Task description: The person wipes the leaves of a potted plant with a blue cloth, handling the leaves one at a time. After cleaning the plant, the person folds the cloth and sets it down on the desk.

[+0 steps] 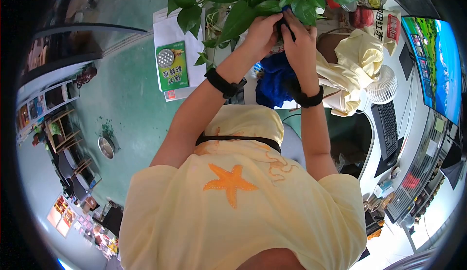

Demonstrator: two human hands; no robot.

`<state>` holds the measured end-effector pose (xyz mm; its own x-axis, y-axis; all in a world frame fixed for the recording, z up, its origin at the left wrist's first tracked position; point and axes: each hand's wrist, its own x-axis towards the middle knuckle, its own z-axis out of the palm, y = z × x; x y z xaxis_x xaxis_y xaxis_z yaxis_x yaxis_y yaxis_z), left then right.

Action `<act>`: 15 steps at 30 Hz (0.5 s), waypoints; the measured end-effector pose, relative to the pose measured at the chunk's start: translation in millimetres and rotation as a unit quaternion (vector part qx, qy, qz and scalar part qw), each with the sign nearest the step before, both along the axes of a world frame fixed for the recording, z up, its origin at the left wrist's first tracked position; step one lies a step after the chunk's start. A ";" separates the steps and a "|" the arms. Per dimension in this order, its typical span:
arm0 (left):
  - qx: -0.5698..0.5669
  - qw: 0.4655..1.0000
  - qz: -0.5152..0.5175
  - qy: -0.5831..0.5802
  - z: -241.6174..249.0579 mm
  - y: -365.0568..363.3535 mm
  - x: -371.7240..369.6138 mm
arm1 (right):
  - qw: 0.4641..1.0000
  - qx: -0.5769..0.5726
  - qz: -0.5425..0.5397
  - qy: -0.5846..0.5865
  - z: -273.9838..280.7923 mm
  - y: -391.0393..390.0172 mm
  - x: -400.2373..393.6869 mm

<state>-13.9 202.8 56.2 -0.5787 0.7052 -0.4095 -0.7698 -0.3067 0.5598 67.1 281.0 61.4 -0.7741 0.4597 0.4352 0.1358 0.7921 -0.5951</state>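
Both my hands are raised together at the top centre, just under the leaves of a green potted plant (238, 19). My left hand (263, 35) and my right hand (299, 38) have their fingers closed around a small dark item (282, 24), too hidden to name. Each wrist wears a black band. Below the hands a dark blue cloth (276, 77) lies bunched on the white desk. A pale yellow cloth (357, 58) hangs to the right of my right hand.
On the left, a green box (171, 68) with a round metal lid (165, 58) lies on white paper. At the right are a white fan (382, 86), a black keyboard (386, 124) and a lit monitor (435, 60). A metal bowl (105, 147) sits on the floor.
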 end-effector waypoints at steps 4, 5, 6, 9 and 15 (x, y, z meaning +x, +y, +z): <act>-0.007 1.000 0.013 -0.012 4.4 0.4 2.5 | 0.998 0.052 -0.027 -0.006 -14.8 12.7 -14.7; -0.005 1.000 0.018 -0.006 3.9 0.4 3.2 | 0.998 0.044 -0.028 -0.018 -16.4 15.3 -16.3; -0.002 1.000 0.023 -0.001 4.9 0.6 3.2 | 0.998 0.037 -0.029 -0.031 -16.4 17.7 -18.1; -0.019 1.000 0.015 -0.010 8.8 -2.2 3.9 | 0.998 0.047 -0.029 -0.024 -17.4 19.1 -18.4; 0.008 0.999 0.007 -0.037 -6.5 4.3 3.0 | 0.999 0.039 -0.030 -0.009 -4.7 4.1 -4.0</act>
